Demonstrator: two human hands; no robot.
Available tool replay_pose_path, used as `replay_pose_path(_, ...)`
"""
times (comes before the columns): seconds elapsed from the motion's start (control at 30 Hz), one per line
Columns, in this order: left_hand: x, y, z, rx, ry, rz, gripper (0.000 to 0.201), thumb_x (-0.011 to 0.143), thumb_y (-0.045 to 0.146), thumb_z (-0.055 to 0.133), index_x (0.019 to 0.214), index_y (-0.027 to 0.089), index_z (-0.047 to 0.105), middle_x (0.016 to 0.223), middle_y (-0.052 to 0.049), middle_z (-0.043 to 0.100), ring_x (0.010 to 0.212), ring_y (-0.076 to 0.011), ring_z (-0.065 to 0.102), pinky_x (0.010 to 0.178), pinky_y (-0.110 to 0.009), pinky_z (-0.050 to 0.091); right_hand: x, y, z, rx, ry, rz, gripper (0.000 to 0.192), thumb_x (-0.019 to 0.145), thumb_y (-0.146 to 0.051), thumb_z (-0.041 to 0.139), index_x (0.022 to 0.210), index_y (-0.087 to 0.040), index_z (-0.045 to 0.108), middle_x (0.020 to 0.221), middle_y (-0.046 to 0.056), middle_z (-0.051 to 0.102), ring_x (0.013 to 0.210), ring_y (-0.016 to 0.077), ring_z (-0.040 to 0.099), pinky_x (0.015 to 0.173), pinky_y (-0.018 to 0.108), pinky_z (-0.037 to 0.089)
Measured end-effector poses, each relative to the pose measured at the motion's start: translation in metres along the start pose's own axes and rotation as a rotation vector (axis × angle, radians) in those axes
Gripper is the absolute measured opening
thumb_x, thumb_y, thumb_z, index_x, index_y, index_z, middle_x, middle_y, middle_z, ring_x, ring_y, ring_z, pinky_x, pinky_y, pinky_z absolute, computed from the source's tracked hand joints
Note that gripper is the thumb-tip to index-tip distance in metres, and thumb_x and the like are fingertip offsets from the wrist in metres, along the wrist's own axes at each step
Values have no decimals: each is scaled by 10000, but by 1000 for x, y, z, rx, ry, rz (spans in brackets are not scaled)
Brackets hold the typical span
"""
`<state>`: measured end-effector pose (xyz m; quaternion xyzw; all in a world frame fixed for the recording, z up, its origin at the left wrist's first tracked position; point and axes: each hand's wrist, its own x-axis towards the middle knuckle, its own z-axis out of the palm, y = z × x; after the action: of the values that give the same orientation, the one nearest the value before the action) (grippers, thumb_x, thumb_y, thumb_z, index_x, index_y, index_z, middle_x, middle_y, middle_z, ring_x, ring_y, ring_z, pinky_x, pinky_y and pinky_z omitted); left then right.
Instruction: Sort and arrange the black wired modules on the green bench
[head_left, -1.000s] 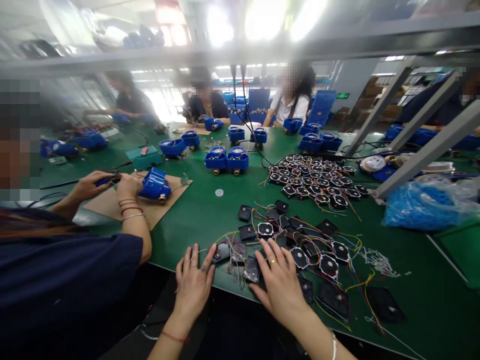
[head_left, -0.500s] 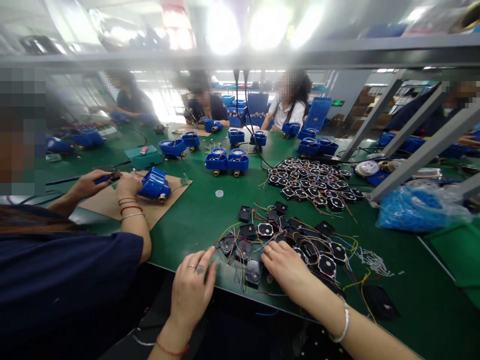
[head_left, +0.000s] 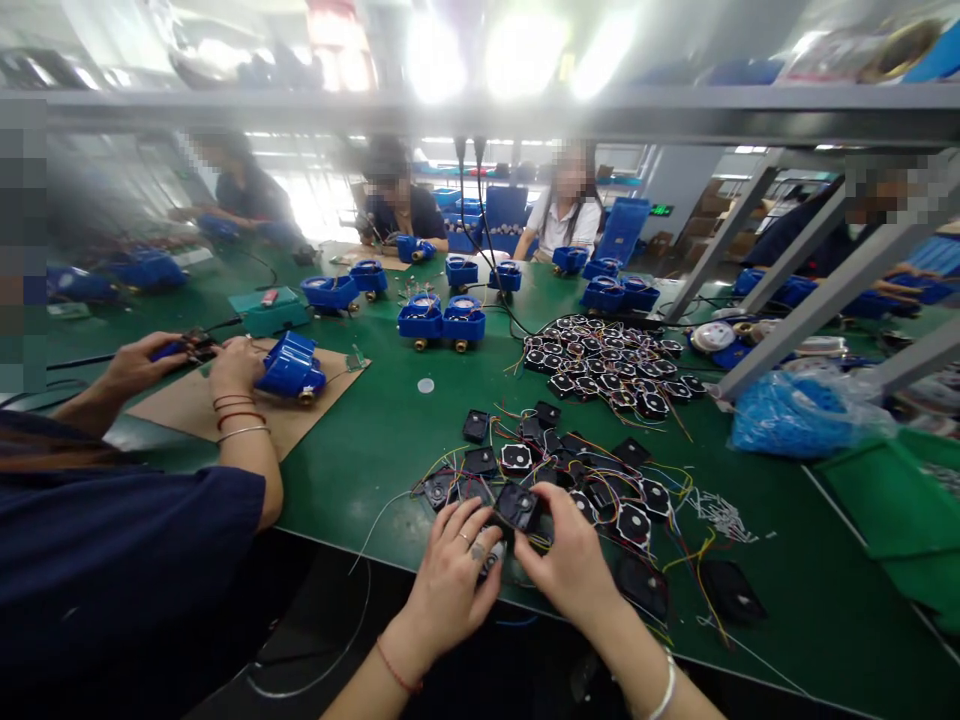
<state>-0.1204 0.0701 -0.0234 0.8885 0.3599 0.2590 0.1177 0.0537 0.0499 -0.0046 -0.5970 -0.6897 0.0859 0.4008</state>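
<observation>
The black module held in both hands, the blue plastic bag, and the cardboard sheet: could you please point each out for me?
Black module point(head_left: 517, 505), head view, on its dark top face between the hands.
Blue plastic bag point(head_left: 795, 415), head view, on its bulging middle.
Cardboard sheet point(head_left: 296, 425), head view, on a bare brown part near the table edge.

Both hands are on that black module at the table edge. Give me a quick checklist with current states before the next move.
1. Left hand on the black module: ok, fingers curl at its near left side.
2. Right hand on the same module: ok, fingers at its right side.
3. Module free of the wire tangle: cannot tell, coloured leads run under the hands.
4. White wire trailing off the green table: not ok, it hangs over the near edge.
5. Co-worker's hand apart from this spot: ok, it is on the blue housing further left.
</observation>
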Motion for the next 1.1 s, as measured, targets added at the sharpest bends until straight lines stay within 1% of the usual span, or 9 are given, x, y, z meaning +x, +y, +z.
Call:
replay_pose_path(0.17, -8, 1, 3, -9, 85, -10, 226, 834, 171, 506, 1053, 185, 557, 1164, -103, 572, 1177, -271, 449, 1010, -506, 367, -4, -2, 12, -465, -100, -7, 278, 826, -285, 643, 1046, -127, 578, 1243, 144, 509, 1174, 335, 390, 949, 489, 340)
replay_pose_path(0.3, 0, 0, -1, -16, 129, 4, 196, 858, 181, 503, 1043, 210, 560, 1165, -78, 574, 1175, -261, 441, 1012, -498, 343, 0, -5, -6, -479, -138, -17, 292, 859, -346, 617, 1080, -156, 601, 1317, 109, 460, 1199, 315, 367, 943, 478, 298)
replay_pose_path(0.4, 35, -6, -8, -11, 119, -56, 167, 880, 224, 494, 1031, 191, 557, 1127, -78, 594, 1124, -237, 465, 983, -428, 379, 10, 3, -26, -382, -67, -47, 233, 926, -347, 490, 1045, -192, 618, 1184, 79, 559, 1112, 271, 454, 913, 442, 305)
replay_pose_path(0.53, 102, -17, -2, 78, -107, -89, 262, 750, 241, 641, 989, 154, 574, 1006, -103, 634, 1001, -276, 516, 876, -422, 442, 22, 29, -58, -365, 127, -41, 268, 941, -348, 421, 993, -183, 626, 1050, 74, 621, 1002, 241, 543, 877, 413, 339)
replay_pose_path(0.6, 126, -21, 9, 80, -158, -59, 322, 639, 182, 700, 937, 142, 586, 898, -116, 646, 930, -300, 538, 814, -430, 462, 19, 44, -76, -354, 176, 13, 298, 933, -393, 427, 967, -184, 635, 1009, 72, 638, 965, 244, 571, 850, 400, 382)
replay_pose_path(0.77, 140, -26, 20, -16, -143, -48, 318, 602, 127, 682, 896, 151, 564, 802, -92, 630, 880, -289, 561, 801, -414, 475, 5, 64, -110, -280, 222, 176, 320, 908, -456, 460, 931, -200, 651, 931, 47, 656, 830, 222, 614, 731, 339, 471)
replay_pose_path(0.87, 131, -33, 11, -137, -43, -118, 379, 716, 221, 645, 1053, 168, 482, 926, -71, 612, 864, -223, 580, 801, -363, 495, 24, 60, -104, -269, 115, 140, 271, 918, -395, 459, 933, -205, 652, 959, 34, 651, 875, 206, 605, 767, 319, 477)
replay_pose_path(0.97, 123, -44, 4, -242, 37, -187, 451, 829, 248, 531, 1223, 162, 328, 1051, -86, 572, 852, -157, 599, 753, -292, 523, 63, 54, -77, -423, -87, 130, 197, 923, -293, 492, 982, -195, 652, 1014, 41, 639, 934, 200, 588, 820, 312, 457)
replay_pose_path(1.1, 113, -53, 4, -283, -46, -86, 416, 775, 173, 588, 1167, 178, 448, 1128, -84, 584, 991, -174, 586, 849, -302, 511, 112, 54, -30, -559, -208, 152, 169, 892, -295, 610, 960, -157, 679, 915, 91, 655, 870, 254, 604, 759, 347, 451)
